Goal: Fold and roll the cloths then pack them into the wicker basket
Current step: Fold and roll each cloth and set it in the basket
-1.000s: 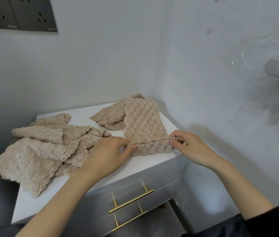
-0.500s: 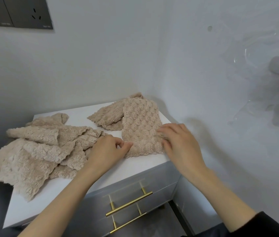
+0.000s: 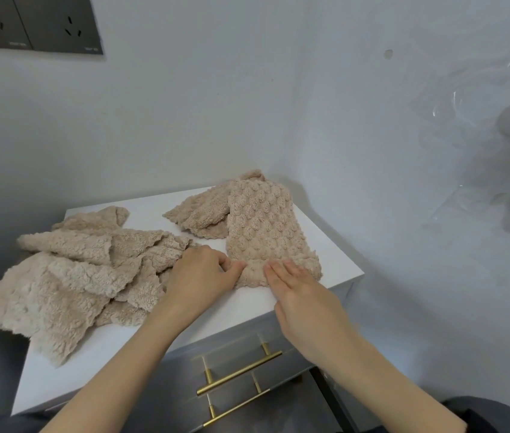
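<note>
In the head view we are looking down on a white bench [image 3: 247, 303] set in a corner, taking twelve o'clock as the far wall. The folded cloth [image 3: 266, 232], a beige strip with a bubbled weave, is lying flat on the bench top from about one o'clock down to four o'clock. Its long side is running away from us and its near end is sitting close to the front edge.

Our right hand [image 3: 305, 296], forearm pointing back toward five o'clock, is lying palm down on that near end. Its grip is wide open, with the fingers [image 3: 281, 271] straight and together, pressing the cloth and holding nothing.

Our left hand [image 3: 202, 273] is sitting just at nine o'clock of the same end, fingers curled and the thumb [image 3: 237, 266] tip touching the cloth's near left corner. We cannot tell whether this grip is pinching the edge or only resting against it.

Another cloth [image 3: 200, 212] is lying partly under the strip's left side, toward twelve o'clock. The pile of cloths [image 3: 75, 276], loose and crumpled, is spreading over the bench's nine o'clock side and hanging past its left edge.

Two brass drawer handles [image 3: 239, 373] are showing on the front at six o'clock. Dark wall sockets [image 3: 32, 23] are sitting high at eleven o'clock.
</note>
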### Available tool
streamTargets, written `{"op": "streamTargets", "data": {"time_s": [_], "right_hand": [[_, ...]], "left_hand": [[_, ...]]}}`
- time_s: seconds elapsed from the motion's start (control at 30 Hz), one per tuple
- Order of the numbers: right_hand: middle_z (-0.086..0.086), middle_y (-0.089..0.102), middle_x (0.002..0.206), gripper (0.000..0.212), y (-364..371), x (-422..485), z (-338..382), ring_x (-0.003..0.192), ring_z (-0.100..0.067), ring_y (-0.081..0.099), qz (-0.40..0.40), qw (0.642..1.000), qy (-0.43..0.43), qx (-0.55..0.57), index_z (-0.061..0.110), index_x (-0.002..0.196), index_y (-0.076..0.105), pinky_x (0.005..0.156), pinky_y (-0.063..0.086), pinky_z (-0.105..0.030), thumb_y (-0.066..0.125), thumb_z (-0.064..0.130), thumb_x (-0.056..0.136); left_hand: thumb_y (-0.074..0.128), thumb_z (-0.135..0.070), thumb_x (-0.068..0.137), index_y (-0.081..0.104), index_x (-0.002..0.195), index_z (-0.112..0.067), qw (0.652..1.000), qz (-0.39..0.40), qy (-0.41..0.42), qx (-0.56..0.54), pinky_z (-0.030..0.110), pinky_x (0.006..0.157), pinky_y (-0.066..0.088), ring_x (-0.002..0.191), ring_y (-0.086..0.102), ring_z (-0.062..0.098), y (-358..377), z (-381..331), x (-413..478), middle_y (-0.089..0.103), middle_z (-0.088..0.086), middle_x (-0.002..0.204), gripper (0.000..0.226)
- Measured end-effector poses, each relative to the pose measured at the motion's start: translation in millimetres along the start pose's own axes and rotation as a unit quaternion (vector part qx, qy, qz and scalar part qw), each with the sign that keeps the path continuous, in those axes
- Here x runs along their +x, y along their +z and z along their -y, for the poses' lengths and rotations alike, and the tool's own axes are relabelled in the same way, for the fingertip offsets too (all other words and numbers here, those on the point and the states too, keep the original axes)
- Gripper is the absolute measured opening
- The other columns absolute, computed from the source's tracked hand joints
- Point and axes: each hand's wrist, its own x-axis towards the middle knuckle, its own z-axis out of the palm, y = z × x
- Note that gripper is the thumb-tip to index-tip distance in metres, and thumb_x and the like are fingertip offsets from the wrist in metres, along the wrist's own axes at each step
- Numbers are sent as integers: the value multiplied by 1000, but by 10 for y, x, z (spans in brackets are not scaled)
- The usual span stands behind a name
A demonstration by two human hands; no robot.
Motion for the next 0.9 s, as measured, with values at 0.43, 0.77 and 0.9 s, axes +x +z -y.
{"op": "streamTargets", "data": {"time_s": [0.43, 0.77, 0.9], "right_hand": [[15, 45, 143, 50, -69, -48, -580, 133, -6, 35, -37, 996, 33, 71, 31, 144, 39, 93, 36, -16, 39, 11, 98], [7, 63, 67, 17, -158, 83, -729, 64, -9, 50, -71, 924, 130, 352, 25, 97, 70, 61, 35, -19, 57, 16, 94], [13, 71, 77, 12, -211, 80, -738, 78, -3, 62, -38, 871, 205, 444, 21, 85, 71, 76, 42, -19, 62, 21, 91]], "left_hand": [[49, -23, 96, 59, 119, -29, 964, 45, 247, 88, 31, 90, 41, 109, 49, 13, -166, 6, -144, 57, -13, 117, 26], [56, -42, 91, 66, 104, -27, 992, 59, 104, -35, 20, 68, 42, 75, 55, -1, -174, 57, -100, 65, -11, 85, 22], [58, -46, 89, 66, 78, -23, 993, 63, 38, -96, 13, 52, 34, 52, 46, -1, -134, 71, -81, 54, -11, 60, 27]]}}
